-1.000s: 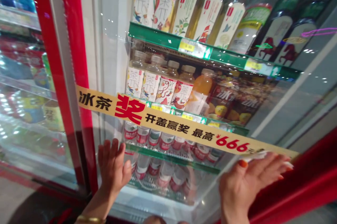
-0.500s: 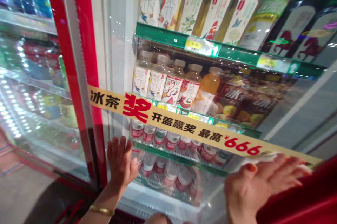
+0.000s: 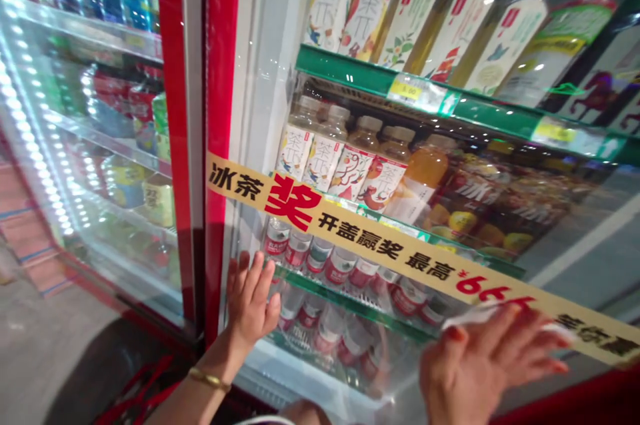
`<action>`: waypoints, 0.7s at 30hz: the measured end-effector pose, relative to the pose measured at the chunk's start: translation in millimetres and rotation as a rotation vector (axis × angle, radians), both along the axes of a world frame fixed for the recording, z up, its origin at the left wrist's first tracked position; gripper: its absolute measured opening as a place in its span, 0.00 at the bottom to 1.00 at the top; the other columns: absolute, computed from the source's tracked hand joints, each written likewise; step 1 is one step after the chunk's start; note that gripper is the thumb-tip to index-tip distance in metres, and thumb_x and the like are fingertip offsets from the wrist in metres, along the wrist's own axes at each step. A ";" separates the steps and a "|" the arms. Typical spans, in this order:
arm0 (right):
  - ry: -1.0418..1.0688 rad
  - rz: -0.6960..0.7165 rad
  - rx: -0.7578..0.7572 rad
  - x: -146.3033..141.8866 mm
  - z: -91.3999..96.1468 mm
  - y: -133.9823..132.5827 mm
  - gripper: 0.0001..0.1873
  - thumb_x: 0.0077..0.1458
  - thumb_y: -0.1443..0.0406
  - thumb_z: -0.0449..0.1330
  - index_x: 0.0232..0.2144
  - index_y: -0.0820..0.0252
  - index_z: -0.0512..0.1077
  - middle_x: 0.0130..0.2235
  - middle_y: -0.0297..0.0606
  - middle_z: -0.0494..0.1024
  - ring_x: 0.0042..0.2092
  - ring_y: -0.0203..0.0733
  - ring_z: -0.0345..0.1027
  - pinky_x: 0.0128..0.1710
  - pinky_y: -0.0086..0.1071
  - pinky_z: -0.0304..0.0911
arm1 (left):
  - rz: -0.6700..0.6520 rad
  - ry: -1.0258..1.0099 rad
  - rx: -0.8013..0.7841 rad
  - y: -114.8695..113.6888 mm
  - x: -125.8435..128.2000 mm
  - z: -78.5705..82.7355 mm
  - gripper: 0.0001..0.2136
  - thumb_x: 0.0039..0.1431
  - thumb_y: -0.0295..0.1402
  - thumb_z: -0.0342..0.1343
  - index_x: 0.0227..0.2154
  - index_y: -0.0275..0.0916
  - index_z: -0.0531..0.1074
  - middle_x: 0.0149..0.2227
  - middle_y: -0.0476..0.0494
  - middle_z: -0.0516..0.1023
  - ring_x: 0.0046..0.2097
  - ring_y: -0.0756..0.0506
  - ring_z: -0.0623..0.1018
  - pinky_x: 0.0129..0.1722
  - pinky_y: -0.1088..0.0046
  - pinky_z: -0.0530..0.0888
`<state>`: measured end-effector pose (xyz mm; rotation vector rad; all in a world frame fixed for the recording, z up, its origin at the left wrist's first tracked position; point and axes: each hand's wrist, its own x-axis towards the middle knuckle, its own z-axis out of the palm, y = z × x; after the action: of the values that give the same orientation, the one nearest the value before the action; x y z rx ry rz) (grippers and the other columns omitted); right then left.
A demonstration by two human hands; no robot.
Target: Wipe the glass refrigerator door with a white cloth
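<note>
My left hand (image 3: pixel 253 304) is raised with its fingers stretched out, palm toward the glass door (image 3: pixel 260 145) of a drinks fridge, close to its red frame. It holds nothing, and a gold-coloured bangle (image 3: pixel 210 380) circles its wrist. At the lower right, my right hand (image 3: pixel 473 368) lies spread over a thin white cloth (image 3: pixel 473 316) against the glass. Only the cloth's edges show past the fingers. Both lie over part of the yellow banner strip (image 3: pixel 360 236) with black and red characters, which slants down across the door.
Behind the glass, bottled drinks (image 3: pixel 410 18) stand on shelves with green price rails (image 3: pixel 345 72). A second glass-fronted fridge (image 3: pixel 115 145) is on the left, beyond a red frame (image 3: pixel 220 78). Dark and red items (image 3: pixel 135 378) lie on the floor at the lower left.
The view has swung left, showing more of the left fridge. My right hand has slid left along the banner with the cloth, uncovering characters at its right end. My left hand stays spread near the frame.
</note>
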<state>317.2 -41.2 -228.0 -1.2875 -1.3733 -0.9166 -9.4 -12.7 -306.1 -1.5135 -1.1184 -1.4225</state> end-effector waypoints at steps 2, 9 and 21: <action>0.061 -0.031 0.026 -26.1 42.5 7.6 0.40 0.77 0.56 0.41 0.83 0.57 0.34 0.84 0.51 0.34 0.83 0.76 0.24 0.71 0.91 0.31 | -0.013 -0.008 -0.012 1.7 -0.2 -3.1 0.37 0.71 0.28 0.51 0.81 0.42 0.51 0.83 0.38 0.51 0.83 0.37 0.51 0.83 0.51 0.52; -0.499 0.236 -0.053 -131.2 -47.3 -5.6 0.33 0.73 0.53 0.59 0.76 0.42 0.64 0.74 0.27 0.71 0.85 0.46 0.31 0.84 0.57 0.20 | -0.006 0.031 -0.010 -0.7 -3.5 -1.8 0.37 0.71 0.28 0.50 0.81 0.39 0.50 0.82 0.35 0.50 0.84 0.38 0.50 0.82 0.53 0.51; -0.166 0.120 0.050 -86.3 48.7 12.0 0.43 0.75 0.57 0.54 0.83 0.53 0.41 0.82 0.44 0.47 0.84 0.64 0.32 0.79 0.79 0.30 | -0.075 -0.094 -0.016 -20.3 2.2 16.7 0.38 0.70 0.23 0.56 0.79 0.49 0.56 0.78 0.40 0.65 0.81 0.42 0.60 0.79 0.60 0.62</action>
<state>230.9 -29.2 -179.2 -1.0988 -1.5291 -0.9865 -7.2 -32.9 -289.4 -1.5273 -1.1426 -1.5527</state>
